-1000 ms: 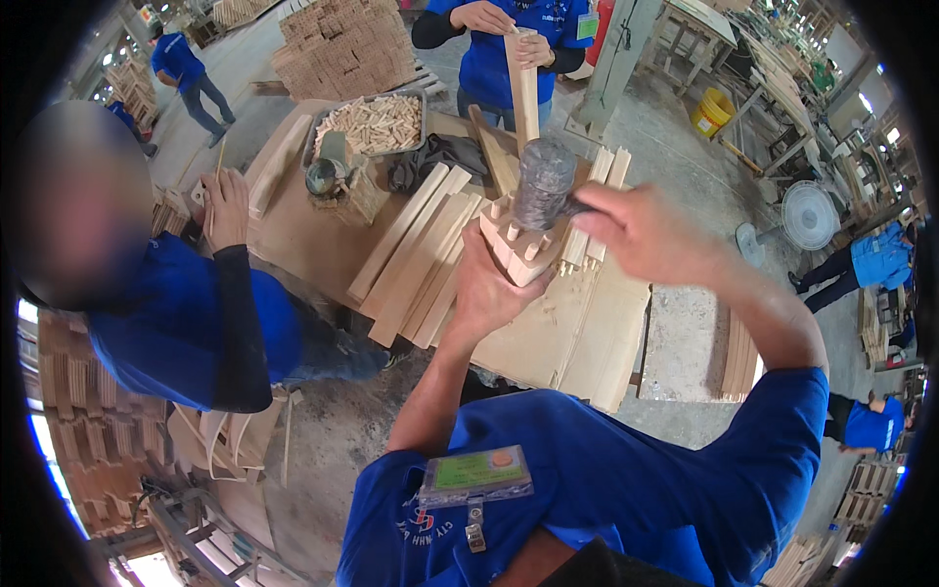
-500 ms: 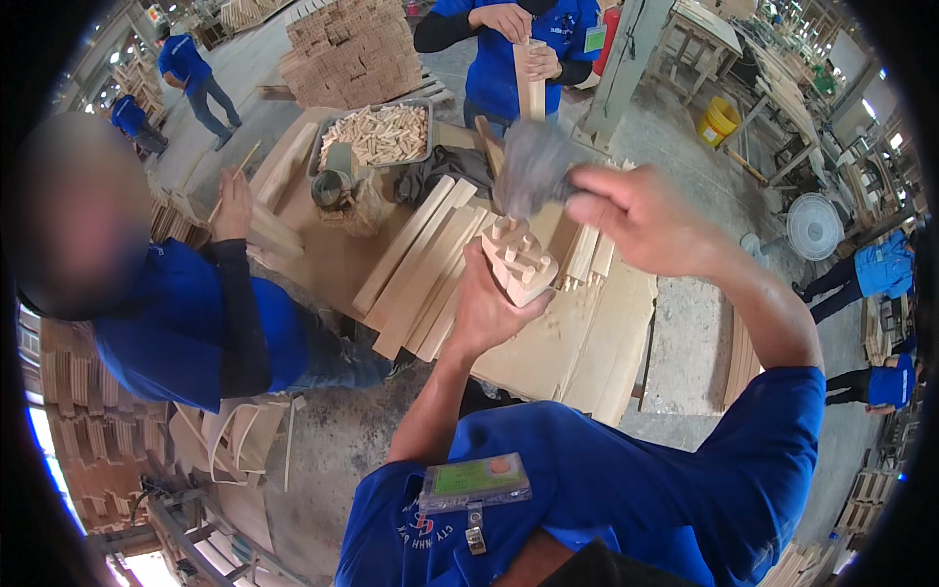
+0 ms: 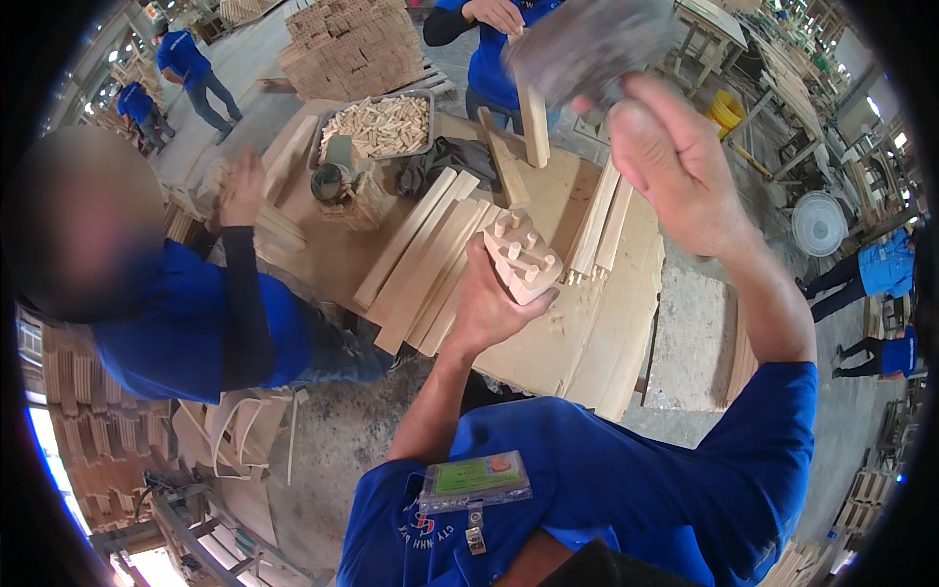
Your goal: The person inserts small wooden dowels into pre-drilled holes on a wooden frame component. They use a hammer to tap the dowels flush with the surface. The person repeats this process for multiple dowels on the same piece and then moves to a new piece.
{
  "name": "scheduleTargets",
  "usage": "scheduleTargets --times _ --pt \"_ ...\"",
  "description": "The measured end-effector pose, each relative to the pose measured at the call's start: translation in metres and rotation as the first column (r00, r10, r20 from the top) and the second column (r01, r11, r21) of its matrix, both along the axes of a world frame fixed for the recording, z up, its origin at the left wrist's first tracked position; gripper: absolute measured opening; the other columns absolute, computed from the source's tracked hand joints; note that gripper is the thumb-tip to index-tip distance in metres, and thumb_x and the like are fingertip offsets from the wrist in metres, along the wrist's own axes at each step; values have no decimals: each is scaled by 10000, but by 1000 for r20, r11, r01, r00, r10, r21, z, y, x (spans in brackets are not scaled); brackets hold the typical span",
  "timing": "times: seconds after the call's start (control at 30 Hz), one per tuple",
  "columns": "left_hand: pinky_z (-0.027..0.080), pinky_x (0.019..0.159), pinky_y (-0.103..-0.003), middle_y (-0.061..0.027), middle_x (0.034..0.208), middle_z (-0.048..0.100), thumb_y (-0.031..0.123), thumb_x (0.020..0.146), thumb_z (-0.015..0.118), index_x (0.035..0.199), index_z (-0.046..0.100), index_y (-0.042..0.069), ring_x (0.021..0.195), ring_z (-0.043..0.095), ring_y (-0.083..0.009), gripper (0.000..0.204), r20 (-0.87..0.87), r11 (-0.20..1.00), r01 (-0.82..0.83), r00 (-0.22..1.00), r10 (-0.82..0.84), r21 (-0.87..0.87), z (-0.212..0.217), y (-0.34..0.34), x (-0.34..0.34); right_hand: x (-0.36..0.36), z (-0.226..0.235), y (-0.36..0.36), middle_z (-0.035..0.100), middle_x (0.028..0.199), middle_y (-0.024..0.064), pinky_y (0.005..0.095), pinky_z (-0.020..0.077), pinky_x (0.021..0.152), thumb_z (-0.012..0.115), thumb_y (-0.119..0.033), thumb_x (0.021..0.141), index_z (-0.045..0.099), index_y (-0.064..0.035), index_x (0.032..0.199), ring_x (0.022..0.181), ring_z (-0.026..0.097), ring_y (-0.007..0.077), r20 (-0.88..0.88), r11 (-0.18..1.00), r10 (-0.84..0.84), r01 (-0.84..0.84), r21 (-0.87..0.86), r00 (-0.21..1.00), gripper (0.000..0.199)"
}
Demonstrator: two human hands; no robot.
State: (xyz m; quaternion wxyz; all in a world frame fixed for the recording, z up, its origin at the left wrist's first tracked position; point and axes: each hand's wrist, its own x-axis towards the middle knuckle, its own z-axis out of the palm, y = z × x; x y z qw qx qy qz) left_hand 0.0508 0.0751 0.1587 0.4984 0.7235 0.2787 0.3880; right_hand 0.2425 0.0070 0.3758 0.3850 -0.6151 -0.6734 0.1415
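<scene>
My left hand (image 3: 481, 311) is wrapped around a bundle of pale wooden pieces (image 3: 528, 285), held upright over the table. Several short wooden dowels (image 3: 514, 250) stick up from their top ends. Above and to the right, my right hand (image 3: 670, 161) is closed on a mallet whose dark head (image 3: 587, 49) is smeared by motion. The mallet is raised well clear of the dowels, and its handle is mostly hidden in my fist.
Wooden strips (image 3: 423, 259) lie left of my left hand, more strips (image 3: 599, 230) to its right. Beyond are a tray (image 3: 428, 147) of dowels, a can (image 3: 331, 183) and a dark cloth (image 3: 452, 168). One co-worker (image 3: 235, 293) stands at the left, another (image 3: 492, 73) across the table (image 3: 611, 338).
The mallet and my right hand have risen from just over the dowels, up and to the right. My left hand stays almost still. The co-worker opposite has lowered a wooden piece toward the table.
</scene>
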Motion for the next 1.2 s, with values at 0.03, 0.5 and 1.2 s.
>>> scheduleTargets --times 0.03,0.5,1.2 --pt "524 996 -454 -198 1239 583 304 700 968 1376 427 -5 1149 652 -358 919 -8 1000 6 1000 -6 18 -2 0 1 3 -8 0 656 828 238 475 529 701 579 -303 1094 658 -45 1170 794 685 425 29 996 -6 3 86 1000 280" --pt "536 978 -424 -163 1244 600 265 707 979 1373 392 0 1133 665 -299 927 -51 998 63 997 -62 26 -2 0 -1 15 -53 0 638 816 197 424 502 680 601 -411 1093 651 -42 1180 717 643 292 214 980 86 -44 -195 973 382" --pt "563 936 -471 -207 1073 657 659 995 561 1381 545 -24 978 655 -319 784 826 736 615 547 -139 -283 76 90 11 -47 -390 -187 746 879 250 520 574 767 707 -257 956 703 -76 1216 861 734 451 85 628 -661 612 -481 745 317"
